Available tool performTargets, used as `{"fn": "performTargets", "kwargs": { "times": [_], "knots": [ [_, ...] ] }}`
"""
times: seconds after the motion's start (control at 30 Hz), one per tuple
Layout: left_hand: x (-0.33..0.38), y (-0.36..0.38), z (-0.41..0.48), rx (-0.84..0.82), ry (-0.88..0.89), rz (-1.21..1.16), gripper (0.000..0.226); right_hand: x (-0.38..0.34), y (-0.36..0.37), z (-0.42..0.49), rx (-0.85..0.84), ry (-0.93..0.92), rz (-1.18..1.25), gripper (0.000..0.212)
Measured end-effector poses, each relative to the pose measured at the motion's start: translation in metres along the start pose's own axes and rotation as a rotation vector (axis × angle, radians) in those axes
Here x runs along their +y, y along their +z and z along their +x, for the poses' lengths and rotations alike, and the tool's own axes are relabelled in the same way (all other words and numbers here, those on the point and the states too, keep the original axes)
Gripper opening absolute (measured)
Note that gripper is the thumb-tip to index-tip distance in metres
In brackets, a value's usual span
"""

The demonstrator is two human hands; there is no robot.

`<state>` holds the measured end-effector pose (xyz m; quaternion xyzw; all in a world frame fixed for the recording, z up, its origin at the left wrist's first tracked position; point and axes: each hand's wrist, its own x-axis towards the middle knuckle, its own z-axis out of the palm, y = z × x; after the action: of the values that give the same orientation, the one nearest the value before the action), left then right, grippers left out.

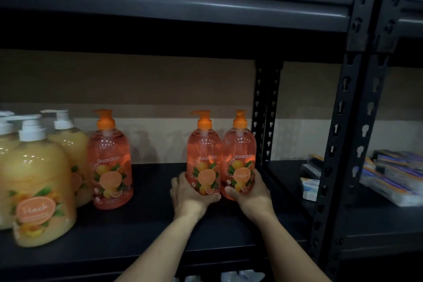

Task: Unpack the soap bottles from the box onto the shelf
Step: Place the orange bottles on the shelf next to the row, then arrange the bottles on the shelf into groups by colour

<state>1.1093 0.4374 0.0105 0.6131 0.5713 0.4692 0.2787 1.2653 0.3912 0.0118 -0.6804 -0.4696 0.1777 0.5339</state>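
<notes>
Two orange pump soap bottles stand side by side on the dark shelf [148,220]. My left hand [190,197] grips the base of the left orange bottle [203,155]. My right hand [250,194] grips the base of the right orange bottle [239,155], which stands close to the rear black upright [265,117]. A third orange bottle [112,162] stands alone further left. Three yellow peach soap bottles with white pumps [39,190] are grouped at the far left. The box is out of sight.
A perforated black post [338,144] bounds the shelf bay on the right. Beyond it, the neighbouring shelf holds stacked flat packets [393,176]. An upper shelf beam [174,7] runs overhead. Bare shelf surface lies between the lone orange bottle and the held pair.
</notes>
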Motion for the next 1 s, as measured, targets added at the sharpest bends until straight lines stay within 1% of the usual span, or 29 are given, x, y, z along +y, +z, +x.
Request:
{"fn": "performTargets", "kwargs": {
  "times": [0.1,0.23,0.3,0.33,0.4,0.43,0.47,0.5,0.53,0.57,0.6,0.63,0.67,0.7,0.73,0.8,0.83,0.9,0.93,1.0],
  "knots": [
    [0.003,0.0,-0.001,-0.007,0.008,0.0,0.101,0.002,0.0,0.003,0.0,0.003,-0.043,0.068],
    [0.001,-0.002,-0.001,-0.022,-0.017,0.015,0.103,0.003,0.001,0.004,-0.006,0.005,-0.041,0.066],
    [0.004,-0.004,-0.002,-0.064,-0.037,0.02,0.108,0.003,0.0,0.004,-0.003,0.006,-0.032,0.071],
    [0.005,-0.006,-0.003,-0.093,-0.047,0.021,0.113,-0.001,0.0,0.001,0.003,0.003,-0.035,0.082],
    [0.007,-0.014,-0.008,-0.16,-0.086,-0.009,0.125,-0.003,-0.001,0.0,0.037,-0.017,0.012,0.118],
    [0.005,-0.024,-0.01,-0.189,-0.09,-0.029,0.126,-0.005,0.0,-0.002,0.059,-0.021,0.046,0.13],
    [0.003,-0.034,-0.013,-0.197,-0.062,-0.037,0.12,-0.011,-0.002,-0.008,0.103,-0.019,0.053,0.131],
    [-0.002,-0.047,-0.017,-0.172,-0.007,-0.019,0.105,-0.019,-0.003,-0.018,0.165,-0.02,0.023,0.123],
    [-0.007,-0.064,-0.022,-0.122,0.082,0.033,0.083,-0.027,-0.004,-0.03,0.263,-0.033,-0.029,0.108],
    [-0.01,-0.077,-0.028,-0.055,0.194,0.123,0.061,-0.033,-0.008,-0.042,0.401,-0.096,-0.099,0.091],
    [-0.018,-0.102,-0.034,0.022,0.288,0.225,0.045,-0.047,0.001,-0.058,0.527,-0.194,-0.148,0.073],
    [-0.024,-0.117,-0.041,0.096,0.376,0.312,0.035,-0.059,0.01,-0.073,0.62,-0.304,-0.156,0.056],
    [-0.031,-0.131,-0.046,0.157,0.434,0.388,0.03,-0.069,0.023,-0.084,0.629,-0.388,-0.142,0.043],
    [-0.043,-0.145,-0.051,0.19,0.453,0.46,0.029,-0.081,0.042,-0.095,0.57,-0.448,-0.12,0.033],
    [-0.053,-0.155,-0.055,0.192,0.446,0.519,0.034,-0.091,0.062,-0.101,0.469,-0.477,-0.096,0.029],
    [-0.069,-0.165,-0.06,0.145,0.422,0.634,0.054,-0.102,0.1,-0.106,0.217,-0.447,-0.025,0.032],
    [-0.078,-0.17,-0.062,0.115,0.404,0.683,0.063,-0.108,0.118,-0.108,0.095,-0.397,0.014,0.041],
    [-0.085,-0.177,-0.064,0.056,0.361,0.75,0.08,-0.115,0.144,-0.108,-0.084,-0.261,0.057,0.066],
    [-0.085,-0.181,-0.066,0.035,0.333,0.787,0.087,-0.117,0.155,-0.109,-0.152,-0.197,0.07,0.077],
    [-0.087,-0.186,-0.067,0.012,0.295,0.839,0.097,-0.122,0.175,-0.11,-0.235,-0.113,0.08,0.094]
  ]
}}
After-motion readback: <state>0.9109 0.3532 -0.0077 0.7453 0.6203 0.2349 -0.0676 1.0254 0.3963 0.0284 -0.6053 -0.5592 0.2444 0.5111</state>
